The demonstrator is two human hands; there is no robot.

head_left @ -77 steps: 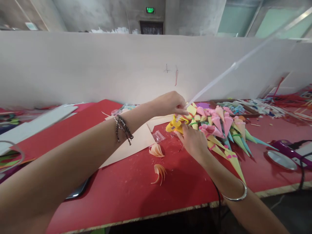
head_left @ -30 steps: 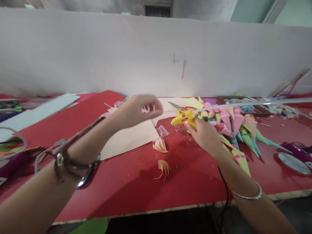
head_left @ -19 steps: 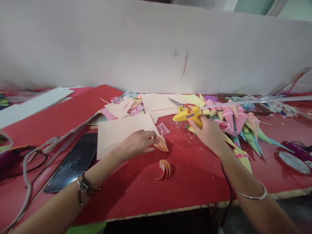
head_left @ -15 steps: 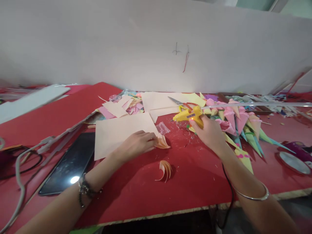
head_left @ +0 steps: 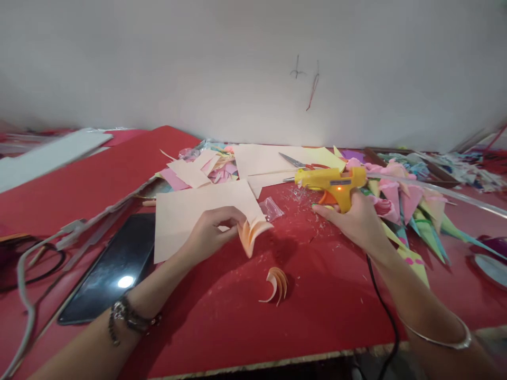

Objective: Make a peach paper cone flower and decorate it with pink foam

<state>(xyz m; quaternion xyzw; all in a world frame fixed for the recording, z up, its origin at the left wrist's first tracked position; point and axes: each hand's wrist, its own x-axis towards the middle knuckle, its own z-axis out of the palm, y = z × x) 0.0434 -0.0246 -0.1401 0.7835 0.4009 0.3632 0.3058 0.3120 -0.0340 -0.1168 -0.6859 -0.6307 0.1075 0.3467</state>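
Observation:
Between thumb and fingers, my left hand pinches a folded peach paper piece with fanned layers, held over the red table near a large cream sheet. My right hand is closed around the grip of a yellow glue gun. The gun's small light glows orange and its metal nozzle points left. A clear glue stick sticks out behind it to the right. On the red surface below lies a second, curled peach paper piece, apart from both hands.
Scissors rest on paper sheets behind the gun. Paper scraps pile at the back. Pink and green paper cones crowd the right. A black phone lies at left beside a white cable. A roll of tape sits far right.
My left hand has lifted the peach paper piece and turned it upright. My right hand has raised the glue gun, now in fuller view. The camera view has shifted slightly.

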